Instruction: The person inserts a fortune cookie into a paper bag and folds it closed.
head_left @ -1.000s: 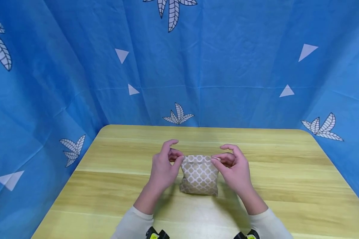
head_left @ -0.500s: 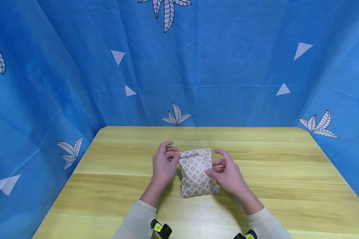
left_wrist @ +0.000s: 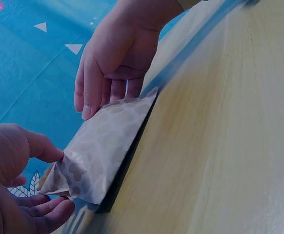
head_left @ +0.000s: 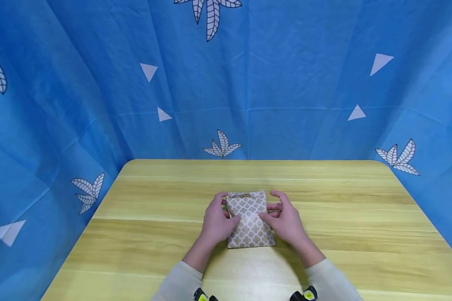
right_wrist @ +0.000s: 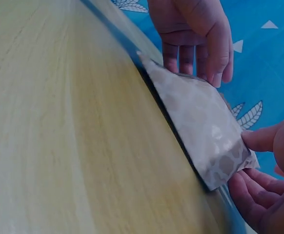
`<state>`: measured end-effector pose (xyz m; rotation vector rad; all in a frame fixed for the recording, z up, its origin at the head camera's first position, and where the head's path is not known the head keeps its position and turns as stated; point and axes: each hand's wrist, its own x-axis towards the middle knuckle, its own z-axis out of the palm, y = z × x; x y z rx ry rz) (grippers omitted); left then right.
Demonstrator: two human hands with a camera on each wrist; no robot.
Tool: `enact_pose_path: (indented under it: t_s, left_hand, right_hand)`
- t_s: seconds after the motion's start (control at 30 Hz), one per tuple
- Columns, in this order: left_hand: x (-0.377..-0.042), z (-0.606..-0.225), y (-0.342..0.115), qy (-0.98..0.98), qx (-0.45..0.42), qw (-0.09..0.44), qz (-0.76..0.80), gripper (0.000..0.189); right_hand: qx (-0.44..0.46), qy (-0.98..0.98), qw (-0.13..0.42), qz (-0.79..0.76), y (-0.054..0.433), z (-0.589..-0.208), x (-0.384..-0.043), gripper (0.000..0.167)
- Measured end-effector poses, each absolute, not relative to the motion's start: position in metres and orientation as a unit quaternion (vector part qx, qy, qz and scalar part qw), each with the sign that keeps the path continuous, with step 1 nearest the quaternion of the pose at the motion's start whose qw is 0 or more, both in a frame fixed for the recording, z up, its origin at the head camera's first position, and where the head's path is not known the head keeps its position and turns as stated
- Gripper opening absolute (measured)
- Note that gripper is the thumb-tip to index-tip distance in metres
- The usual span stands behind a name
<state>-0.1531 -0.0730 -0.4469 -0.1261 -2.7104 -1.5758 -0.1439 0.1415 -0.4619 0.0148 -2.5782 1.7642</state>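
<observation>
A small beige paper bag with a white lattice print lies at the middle of the table, its far end folded over. My left hand grips its left side, thumb on the upper face. On the opposite side, my right hand holds the bag with the thumb on top and the fingers at the edge. The left wrist view shows the bag between the left thumb and fingers. Seen from the right wrist, the bag looks slightly raised along its near edge, with a dark shadow below.
The wooden table has pale yellow grain and rounded far corners. Behind it and along the sides hangs a blue curtain printed with white leaves and triangles. Black straps with yellow labels sit near both sleeves.
Both hands were pinching the bag's far corners. The right hand moved down its side first, then the left followed, turning inward. The bag now shows more of its upper face.
</observation>
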Motion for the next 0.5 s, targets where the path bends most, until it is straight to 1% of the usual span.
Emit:
enact_pose_path:
  t_s: [0.5]
  left_hand:
    - [-0.1551,-0.4557,-0.0722,-0.862,-0.036,0.017,-0.505,0.063]
  right_hand:
    - [-0.025,-0.835,0.015,0.550,0.1401,-0.4657,-0.1454,0.069]
